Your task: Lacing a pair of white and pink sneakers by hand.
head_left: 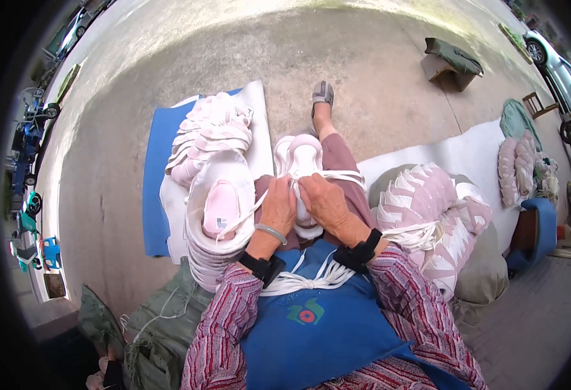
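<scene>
A pair of pale pink and white shoe uppers (305, 155) lies between my thighs, their rounded ends pointing away from me. My left hand (279, 205) and my right hand (326, 203) meet over them, thumbs and fingertips pinched together on white lace (343, 174). One length of it runs out to the right over my thigh, another trails left. How the lace is looped under the fingers is hidden. Left of my left hand stands a nested stack of similar uppers (198, 221), the top one open upward. More white laces (311, 278) lie across my blue apron (311, 338).
Behind the left stack, more uppers (214, 133) rest on white and blue sheets (155, 175). On the right sits a large lace-tied bundle of uppers (415, 208) on sacks. Green sacks (168, 325) lie lower left. Farther off are a draped box (451, 65), a small stool (538, 104) and parked vehicles.
</scene>
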`<state>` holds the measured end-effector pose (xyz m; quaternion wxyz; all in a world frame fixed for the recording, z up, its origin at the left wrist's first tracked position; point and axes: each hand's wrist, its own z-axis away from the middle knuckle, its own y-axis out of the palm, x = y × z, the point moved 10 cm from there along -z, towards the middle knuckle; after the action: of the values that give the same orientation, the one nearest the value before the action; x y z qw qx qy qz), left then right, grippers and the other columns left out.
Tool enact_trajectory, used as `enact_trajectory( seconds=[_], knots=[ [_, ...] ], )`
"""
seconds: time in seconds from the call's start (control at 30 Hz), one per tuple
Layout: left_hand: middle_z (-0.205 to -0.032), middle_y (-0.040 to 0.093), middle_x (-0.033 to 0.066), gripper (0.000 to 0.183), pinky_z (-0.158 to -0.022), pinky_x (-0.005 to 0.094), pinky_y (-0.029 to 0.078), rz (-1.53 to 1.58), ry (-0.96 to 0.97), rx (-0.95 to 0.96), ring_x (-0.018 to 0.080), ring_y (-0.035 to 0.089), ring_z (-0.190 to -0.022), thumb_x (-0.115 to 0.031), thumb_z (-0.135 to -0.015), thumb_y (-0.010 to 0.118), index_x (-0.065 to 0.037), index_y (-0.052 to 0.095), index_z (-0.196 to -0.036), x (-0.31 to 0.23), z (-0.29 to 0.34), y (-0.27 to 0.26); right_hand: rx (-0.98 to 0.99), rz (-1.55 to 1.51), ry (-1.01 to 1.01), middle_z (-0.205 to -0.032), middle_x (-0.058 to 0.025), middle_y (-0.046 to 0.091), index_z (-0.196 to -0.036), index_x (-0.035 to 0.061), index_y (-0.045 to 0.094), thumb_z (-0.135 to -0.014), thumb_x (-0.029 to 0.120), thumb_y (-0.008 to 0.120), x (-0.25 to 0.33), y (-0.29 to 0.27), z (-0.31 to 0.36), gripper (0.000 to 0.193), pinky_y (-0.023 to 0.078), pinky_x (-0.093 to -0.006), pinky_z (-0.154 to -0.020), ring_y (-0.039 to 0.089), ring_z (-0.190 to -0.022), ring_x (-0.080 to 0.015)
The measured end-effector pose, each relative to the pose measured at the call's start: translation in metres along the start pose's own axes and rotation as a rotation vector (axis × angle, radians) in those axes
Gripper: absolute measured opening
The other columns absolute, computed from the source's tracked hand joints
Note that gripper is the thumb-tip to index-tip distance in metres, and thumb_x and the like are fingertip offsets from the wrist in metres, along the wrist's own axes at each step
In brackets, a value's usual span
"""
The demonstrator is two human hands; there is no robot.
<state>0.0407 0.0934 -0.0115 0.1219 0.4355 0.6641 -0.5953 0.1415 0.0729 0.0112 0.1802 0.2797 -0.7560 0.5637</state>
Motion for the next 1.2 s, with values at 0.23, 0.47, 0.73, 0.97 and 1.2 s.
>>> enact_trajectory(
  seconds=[0.23, 0.47, 0.73, 0.97, 1.2],
  knots=[
    [-0.091, 0.061, 0.0239, 0.02, -0.078, 0.0463, 0.046, 0.055, -0.159, 0.034, 0.0418, 0.059, -0.087, -0.018, -0.09, 0.051, -0.001, 0.059, -0.097, 0.024, 0.013, 0.006, 0.008, 0.117, 0.021, -0.079, -0.0094, 0.062, -0.085, 0.0102, 0.056, -0.085, 0.022, 0.055, 0.001, 0.026, 0.014, 0.012, 0.051, -0.0396, -0.054, 0.065, -0.067, -0.0274],
    [-0.094, 0.06, 0.0275, 0.025, -0.078, 0.0475, 0.046, 0.062, -0.23, 0.104, 0.0452, 0.057, -0.09, -0.023, -0.089, 0.051, 0.0, 0.057, -0.097, 0.029, 0.007, 0.013, 0.136, 0.241, 0.029, -0.081, -0.0107, 0.064, -0.087, 0.0073, 0.059, -0.083, 0.017, 0.054, 0.01, 0.029, 0.004, 0.012, 0.053, -0.038, -0.059, 0.066, -0.073, -0.0273],
    [-0.093, 0.059, 0.0252, 0.022, -0.078, 0.0459, 0.046, 0.121, -0.182, 0.04, 0.0433, 0.058, -0.089, -0.019, -0.087, 0.052, 0.001, 0.056, -0.096, 0.02, 0.011, -0.002, 0.328, 0.211, 0.079, -0.082, -0.0181, 0.065, -0.085, 0.0026, 0.06, -0.085, 0.016, 0.048, 0.001, 0.04, -0.007, 0.018, 0.052, -0.0406, -0.063, 0.065, -0.075, -0.0326],
    [-0.096, 0.062, 0.0195, 0.027, -0.072, 0.0395, 0.05, 0.211, -0.291, 0.1, 0.0359, 0.062, -0.08, -0.024, -0.092, 0.049, 0.001, 0.057, -0.095, 0.01, 0.017, -0.03, 0.791, -0.991, 0.259, -0.068, 0.0065, 0.046, -0.082, 0.0028, 0.056, -0.095, 0.027, 0.053, 0.043, -0.006, 0.042, 0.027, 0.036, -0.0231, -0.056, 0.042, -0.064, -0.0052],
    [-0.064, 0.052, 0.0046, 0.043, -0.054, 0.0317, 0.046, 1.526, -1.041, 0.658, 0.017, 0.053, -0.057, -0.037, -0.098, 0.04, 0.004, 0.051, -0.102, 0.004, 0.054, 0.084, 0.995, -1.003, -0.358, -0.069, -0.0018, 0.042, -0.083, -0.0008, 0.05, -0.097, 0.021, 0.048, 0.153, -0.037, 0.085, 0.026, 0.036, -0.0264, -0.059, 0.039, -0.063, -0.0107]
  ],
)
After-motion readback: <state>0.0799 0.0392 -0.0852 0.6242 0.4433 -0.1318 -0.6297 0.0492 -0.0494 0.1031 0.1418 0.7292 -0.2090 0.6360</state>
